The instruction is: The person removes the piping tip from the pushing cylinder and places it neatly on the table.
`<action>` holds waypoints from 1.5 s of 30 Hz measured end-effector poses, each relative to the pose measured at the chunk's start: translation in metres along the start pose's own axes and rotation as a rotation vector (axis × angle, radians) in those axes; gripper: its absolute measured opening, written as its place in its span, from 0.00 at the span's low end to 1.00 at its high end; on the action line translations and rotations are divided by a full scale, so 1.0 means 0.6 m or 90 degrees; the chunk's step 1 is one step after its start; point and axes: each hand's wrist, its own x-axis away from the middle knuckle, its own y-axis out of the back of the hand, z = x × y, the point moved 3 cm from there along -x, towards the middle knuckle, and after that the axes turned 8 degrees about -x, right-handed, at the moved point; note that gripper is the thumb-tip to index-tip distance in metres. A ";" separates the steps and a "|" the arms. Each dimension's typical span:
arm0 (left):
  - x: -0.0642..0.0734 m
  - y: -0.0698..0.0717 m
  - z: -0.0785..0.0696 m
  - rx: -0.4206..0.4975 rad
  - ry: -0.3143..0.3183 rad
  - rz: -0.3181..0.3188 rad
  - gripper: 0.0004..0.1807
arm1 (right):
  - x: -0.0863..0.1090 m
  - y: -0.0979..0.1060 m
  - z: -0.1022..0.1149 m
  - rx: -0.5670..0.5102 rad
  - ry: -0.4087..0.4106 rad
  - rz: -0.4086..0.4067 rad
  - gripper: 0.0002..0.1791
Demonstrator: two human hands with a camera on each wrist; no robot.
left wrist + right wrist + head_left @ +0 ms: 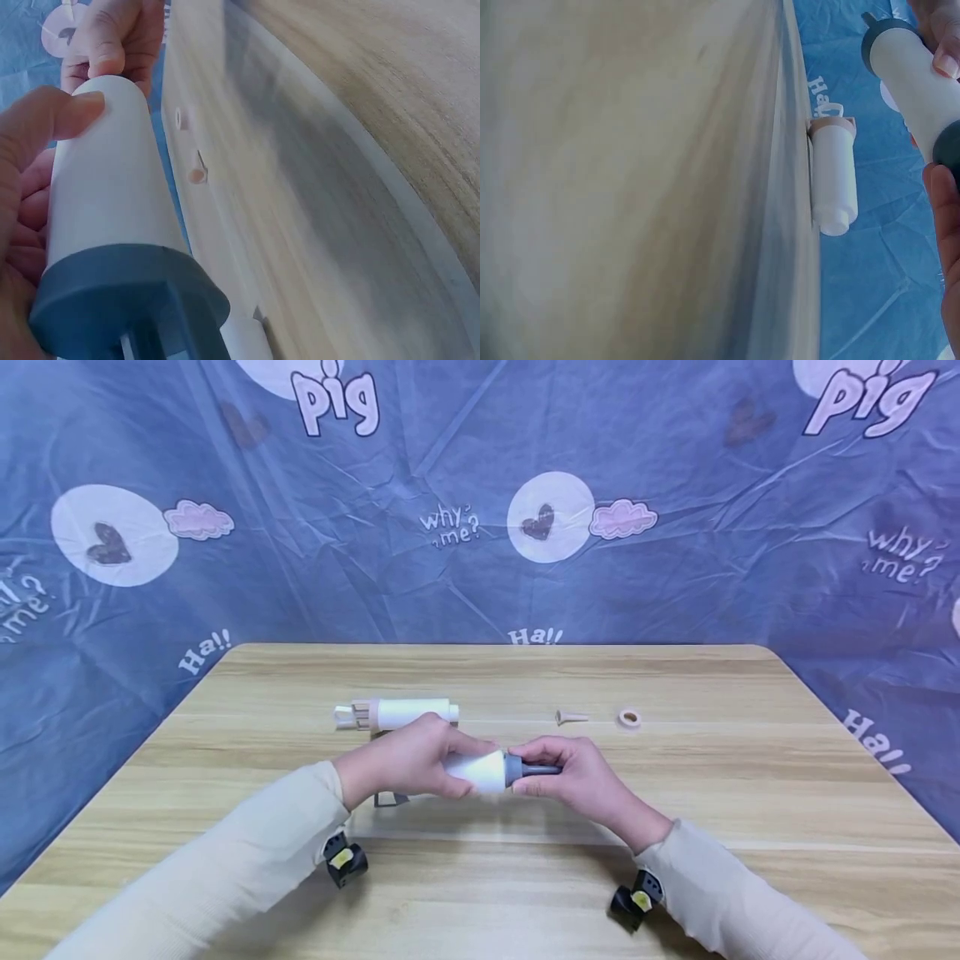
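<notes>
Over the middle of the table, a white tube (480, 771) with grey end pieces is held crosswise, resembling a pastry press. My left hand (420, 756) grips the tube's body, the thumb lying along its wall in the left wrist view. At the right end sits a grey cap (513, 768) with a slim grey nozzle (542, 769). My right hand (577, 777) pinches that cap between thumb and fingers; the nozzle passes into its palm, where the tip is hidden. A grey collar (127, 285) with a frame-like handle closes the tube's other end.
Behind my left hand lies a second white tube (412, 712) with a beige collar and a white pull end. Farther right are a small beige nozzle (572, 717) and a beige ring (629, 718). A blue printed cloth (480, 577) hangs behind the wooden table (480, 893).
</notes>
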 end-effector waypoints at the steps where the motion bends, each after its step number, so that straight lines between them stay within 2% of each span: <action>1: 0.000 -0.001 0.001 0.004 0.003 0.002 0.28 | 0.000 0.000 0.000 0.003 0.002 0.002 0.20; 10: -0.003 -0.002 0.002 0.011 -0.012 -0.001 0.27 | 0.003 0.001 -0.003 0.005 0.005 -0.006 0.21; 19: -0.002 -0.002 0.005 0.034 0.005 0.007 0.27 | 0.005 -0.002 -0.003 0.023 0.073 -0.002 0.20; 27: -0.001 0.003 0.002 0.011 -0.018 -0.027 0.27 | 0.008 0.004 -0.003 0.023 0.022 -0.007 0.31; 36: 0.001 -0.005 -0.019 -0.089 -0.064 -0.064 0.29 | 0.010 0.015 -0.007 0.000 -0.017 -0.046 0.24; 45: 0.001 -0.007 -0.022 -0.112 -0.081 -0.082 0.28 | 0.011 0.013 -0.008 -0.014 -0.029 -0.048 0.22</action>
